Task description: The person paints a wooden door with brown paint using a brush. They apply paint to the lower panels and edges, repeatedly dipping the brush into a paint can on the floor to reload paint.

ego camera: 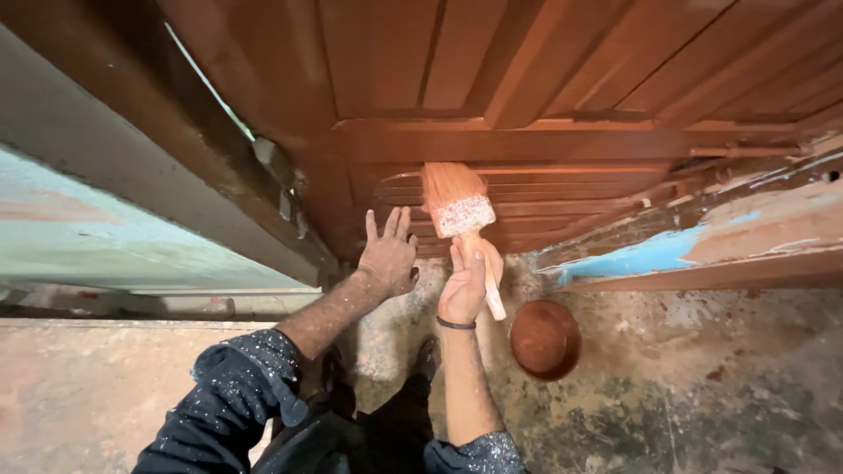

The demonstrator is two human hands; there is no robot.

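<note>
1. Head view, looking down: a wide paintbrush (457, 206) with a paint-caked ferrule and pale wooden handle is held against the lower panel of a reddish-brown wooden door (527, 149), its bristles spread upward on the horizontal mouldings near the door's bottom edge.
2. The handle is gripped by the right hand (465, 285), fingers wrapped round it and thumb laid along its side; a dark band is worn at that wrist.
3. The left hand (388, 254) is laid flat and loose, fingers spread, against the door's bottom left corner just beside the brush; nothing is held in it.
4. A round bowl of red-brown paint (544, 338) is set on the stained concrete floor (702, 395), to the right of the right forearm and near the door's bottom edge.
5. A board with patches of blue paint (694, 250) is seen leaning at the right, beyond the bowl; a grey-green door frame (132, 175) runs along the left.
6. Judged risks: the bowl could be knocked over by the nearby forearm or by the shoes (426, 355) close to it; wet paint could be smeared by the braced left palm; drips could run from an overloaded brush down the handle.
</note>
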